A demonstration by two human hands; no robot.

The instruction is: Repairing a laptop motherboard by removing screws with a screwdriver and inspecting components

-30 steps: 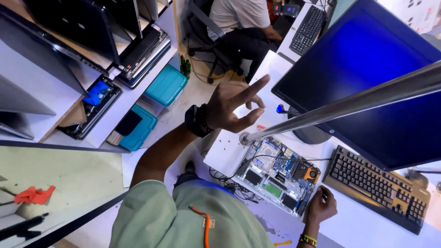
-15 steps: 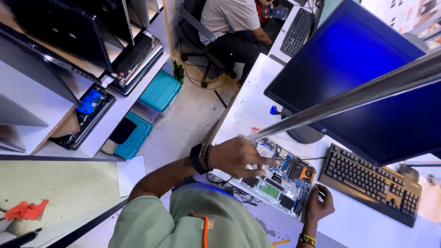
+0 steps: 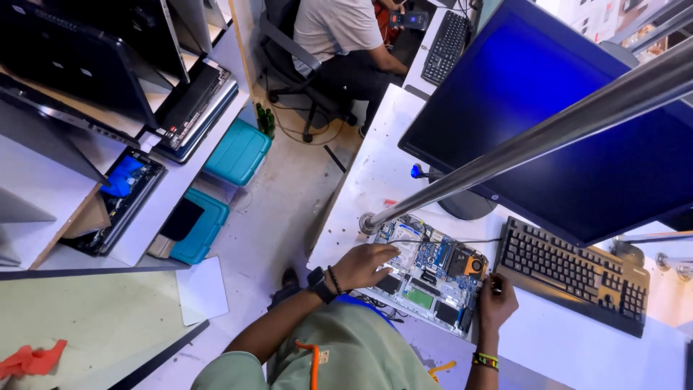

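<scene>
The left hand (image 3: 368,264), raised open a second ago, now rests palm-down and loose on the opened laptop (image 3: 432,273) at the table's (image 3: 375,180) near edge, while the right hand (image 3: 497,300) pinches its right side.

**Opened laptop base, lower centre of frame**

You have an opened laptop base (image 3: 432,273) lying flat on the white bench, lower centre of the frame, turned at a slant to the bench edge. Its cover is off: blue circuit board in the middle, a copper-coloured fan at the right end, dark blocks and a green rectangular part along the near edge, silver frame around.
</scene>
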